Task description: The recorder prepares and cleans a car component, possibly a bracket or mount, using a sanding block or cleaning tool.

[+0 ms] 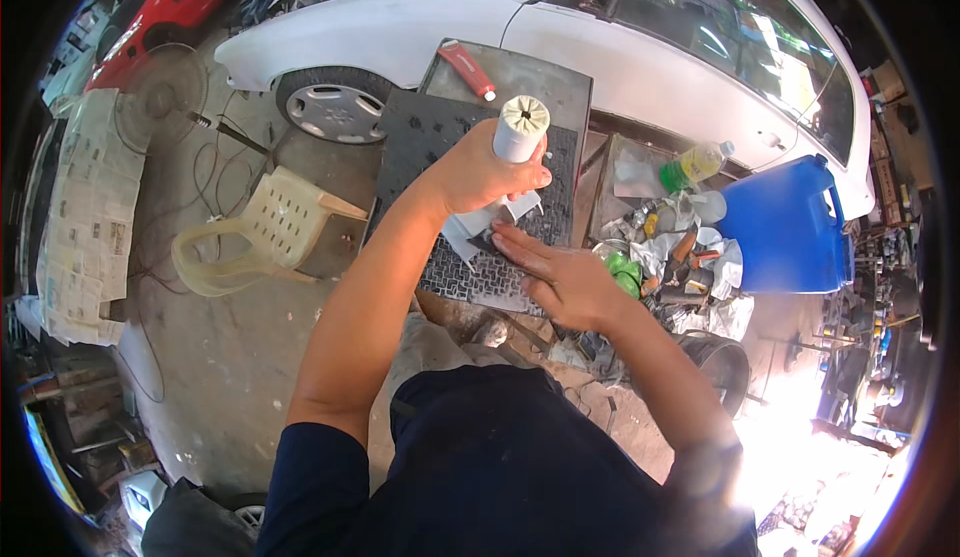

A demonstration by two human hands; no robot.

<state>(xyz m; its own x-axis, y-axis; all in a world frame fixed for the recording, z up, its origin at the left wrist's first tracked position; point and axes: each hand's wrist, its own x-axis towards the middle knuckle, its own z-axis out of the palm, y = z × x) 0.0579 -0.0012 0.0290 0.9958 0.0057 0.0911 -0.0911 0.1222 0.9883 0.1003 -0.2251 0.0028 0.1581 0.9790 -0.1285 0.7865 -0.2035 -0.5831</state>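
My left hand (480,163) is wrapped around a white cylindrical part (517,140) with a ribbed, pale end and a dark hole in its middle. Below that fist juts a light grey, angular plastic piece (469,225); my fingers hide whether the two are joined. The extended fingers of my right hand (559,275) lie against the grey piece, with a small dark sheet (487,243), which looks like sandpaper, under their tips. Both hands are above a black textured rubber mat (465,283) on a small table (551,76). A red tube with a white cap (469,69) lies on the far end.
A white car (420,28) stands just beyond the table. To the left are a beige plastic chair (277,219) and a standing fan (161,95). On the right, a blue jerrycan (780,230), a bottle of green liquid (694,165) and cluttered scraps (675,257) sit close by.
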